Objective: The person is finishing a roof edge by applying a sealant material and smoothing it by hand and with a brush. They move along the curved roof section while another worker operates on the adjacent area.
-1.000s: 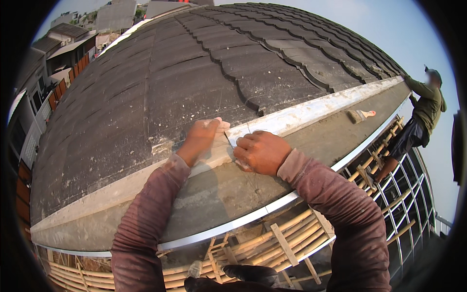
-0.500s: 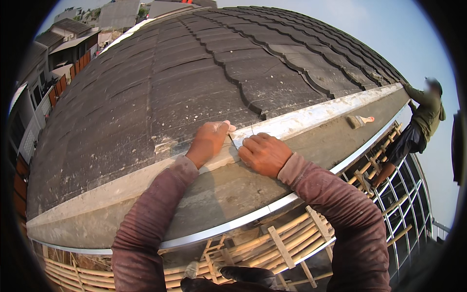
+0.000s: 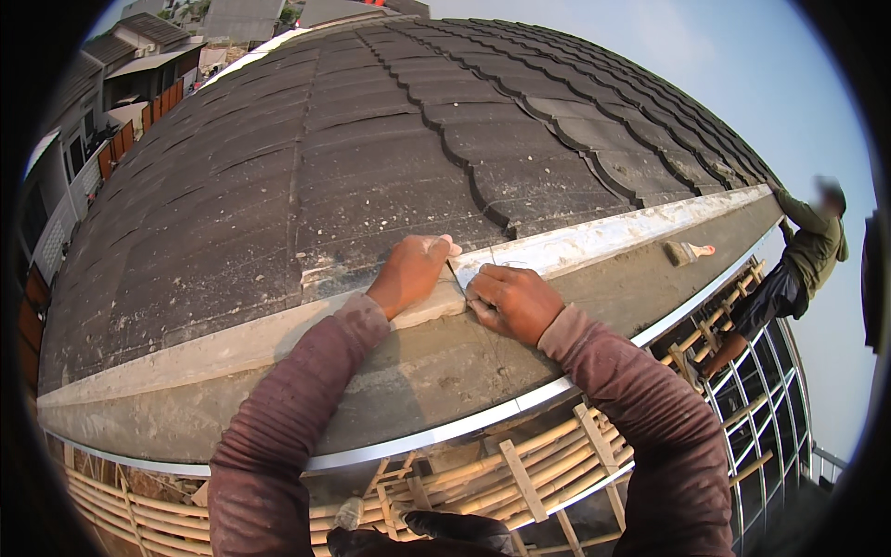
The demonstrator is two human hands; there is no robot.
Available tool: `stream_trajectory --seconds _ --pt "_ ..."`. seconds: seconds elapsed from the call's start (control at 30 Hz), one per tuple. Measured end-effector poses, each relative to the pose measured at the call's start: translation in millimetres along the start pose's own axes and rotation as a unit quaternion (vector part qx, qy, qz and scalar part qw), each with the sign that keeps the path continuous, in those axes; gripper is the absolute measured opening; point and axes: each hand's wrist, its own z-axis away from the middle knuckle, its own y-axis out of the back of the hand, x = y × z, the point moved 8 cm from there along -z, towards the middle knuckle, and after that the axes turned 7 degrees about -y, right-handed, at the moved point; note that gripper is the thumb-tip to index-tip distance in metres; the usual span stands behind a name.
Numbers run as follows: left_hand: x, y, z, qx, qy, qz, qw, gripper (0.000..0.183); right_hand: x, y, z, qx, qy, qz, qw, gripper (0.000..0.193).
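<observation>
A long whitish metal flashing strip [image 3: 613, 237] runs along the roof edge, its near end lying between my two hands. My left hand [image 3: 415, 271] is closed, with thumb and fingertips pinched at the upper corner of that end. At its lower corner my right hand [image 3: 512, 299] is closed too, fingers curled in over the edge. A dark gap shows between the strip's end and the pale mortar ledge [image 3: 232, 348] to the left. Thin wire-like lines stick up beside the right hand. Farther right, a paintbrush [image 3: 687, 253] with an orange-tipped handle rests on the grey cement face.
Dark roof tiles [image 3: 371, 167] slope up beyond the ledge. Below the cement face runs a shiny metal edge [image 3: 418, 434], with bamboo scaffolding [image 3: 520, 483] and my feet beneath. At far right another person [image 3: 812, 241] stands on the scaffolding, an arm on the roof edge.
My view has shifted slightly. My right hand has turned and drawn a little away from the left, so more of the strip's end shows. The left hand keeps its place at the corner.
</observation>
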Motion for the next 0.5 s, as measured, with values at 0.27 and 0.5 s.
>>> stream_trajectory --seconds 0.27,0.5 --pt "5 0 3 -0.002 -0.015 -0.021 1.000 0.046 -2 -6 4 -0.011 0.026 0.048 0.998 0.029" --pt "10 1 3 0.008 -0.030 -0.038 0.999 0.047 -7 1 1 0.010 0.064 0.040 0.997 0.028"
